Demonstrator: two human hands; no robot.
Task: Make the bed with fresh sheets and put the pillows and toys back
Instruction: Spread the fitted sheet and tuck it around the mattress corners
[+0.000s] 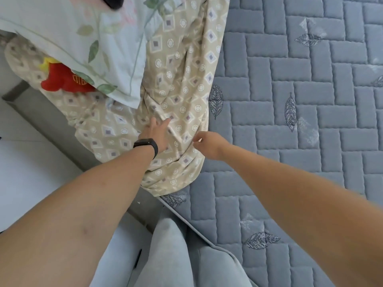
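Two hands are out in front of me, both at the beige sheet (178, 96) bunched along the near edge of the mattress (290, 83), and that mattress is my reference for everything here. The head camera is the only view I have.

My left hand (154, 133), the one with the black wristband (146, 145), lies on the sheet with fingers straight, pressing the folds just off the mattress edge. I judge it is there to pin the heap while the other hand works. My right hand (208, 145) sits right at the mattress edge, fingertips curled in and pinching the sheet's border, probably to lift it clear. The hands are near each other but not touching.

Most of the quilted grey mattress is bare, so the sheet covers none of the sleeping surface; whether it is the fresh one or the old one I cannot tell. Beyond the mattress edge, a floral pillow (78, 42) lies on the sheet, and a red toy (62, 78) peeks out beneath the pillow. They seem parked there to keep the mattress free. My grey trouser leg (165, 249) presses against the mattress's near corner.
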